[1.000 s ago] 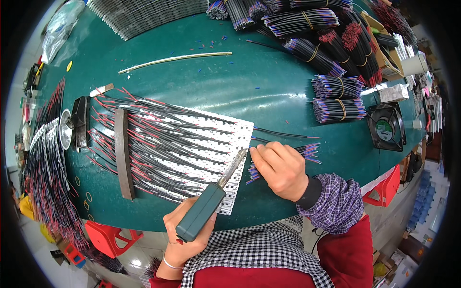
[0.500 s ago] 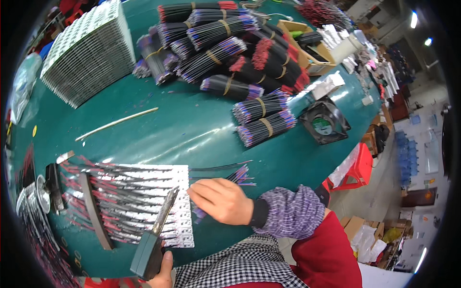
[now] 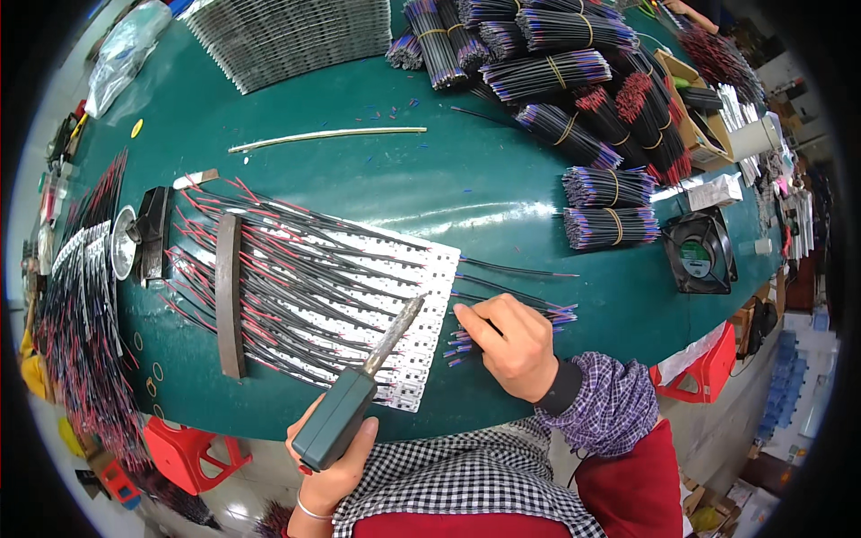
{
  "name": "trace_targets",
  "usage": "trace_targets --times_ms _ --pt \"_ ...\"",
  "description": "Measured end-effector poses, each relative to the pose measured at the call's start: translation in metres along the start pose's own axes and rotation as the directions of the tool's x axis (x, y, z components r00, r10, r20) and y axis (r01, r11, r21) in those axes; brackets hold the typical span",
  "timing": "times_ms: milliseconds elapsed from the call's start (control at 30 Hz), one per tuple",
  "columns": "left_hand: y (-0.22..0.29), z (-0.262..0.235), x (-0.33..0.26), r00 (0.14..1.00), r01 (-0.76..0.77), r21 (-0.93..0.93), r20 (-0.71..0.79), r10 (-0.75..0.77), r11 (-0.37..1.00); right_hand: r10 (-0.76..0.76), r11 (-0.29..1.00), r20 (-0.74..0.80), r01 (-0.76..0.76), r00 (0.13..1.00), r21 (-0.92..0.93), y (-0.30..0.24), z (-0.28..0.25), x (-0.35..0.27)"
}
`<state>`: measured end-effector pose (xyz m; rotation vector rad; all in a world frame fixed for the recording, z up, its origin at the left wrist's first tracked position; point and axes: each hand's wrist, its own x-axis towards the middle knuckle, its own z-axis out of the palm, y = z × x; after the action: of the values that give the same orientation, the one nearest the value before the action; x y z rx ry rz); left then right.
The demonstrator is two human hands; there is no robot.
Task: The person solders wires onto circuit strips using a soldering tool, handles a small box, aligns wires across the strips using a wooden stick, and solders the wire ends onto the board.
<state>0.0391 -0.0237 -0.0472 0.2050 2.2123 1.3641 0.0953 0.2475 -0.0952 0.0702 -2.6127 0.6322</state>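
Note:
My left hand (image 3: 339, 455) grips the green handle of a soldering iron (image 3: 345, 408). Its long metal tip hangs over a white circuit board panel (image 3: 441, 291), close to the right edge. Rows of black and red wires (image 3: 305, 269) run leftward off the panel, and a dark metal bar (image 3: 230, 296) lies across them. Beside the panel's right edge my right hand (image 3: 518, 345) has thumb and forefinger pinched; whatever is between them is too small to make out. Loose black wires with blue and red ends (image 3: 560, 314) lie under and around this hand.
Bundled black wires (image 3: 552, 76) are heaped at the back, with two bundles (image 3: 610, 226) nearer. A black fan (image 3: 700, 255) stands at the right. Stacked white panels (image 3: 296, 40), a thin stick (image 3: 327, 137) and a black stand with a metal dish (image 3: 126, 242) are farther left.
The whole view has turned, so the table's things appear farther right and more of my left hand shows. The soldering iron stays over the panel; my right hand remains at its edge.

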Motion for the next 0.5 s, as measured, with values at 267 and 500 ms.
trace_targets --times_ms 267,500 --pt "0.004 0.008 0.011 0.969 -0.247 0.049 -0.003 0.248 0.968 -0.001 1.0 -0.058 0.002 0.998 0.016 -0.003 0.004 0.009" --pt "0.015 0.008 0.017 0.935 -0.355 0.149 0.068 0.348 0.923 -0.058 0.996 -0.035 0.056 0.998 -0.073 0.002 0.009 0.005"
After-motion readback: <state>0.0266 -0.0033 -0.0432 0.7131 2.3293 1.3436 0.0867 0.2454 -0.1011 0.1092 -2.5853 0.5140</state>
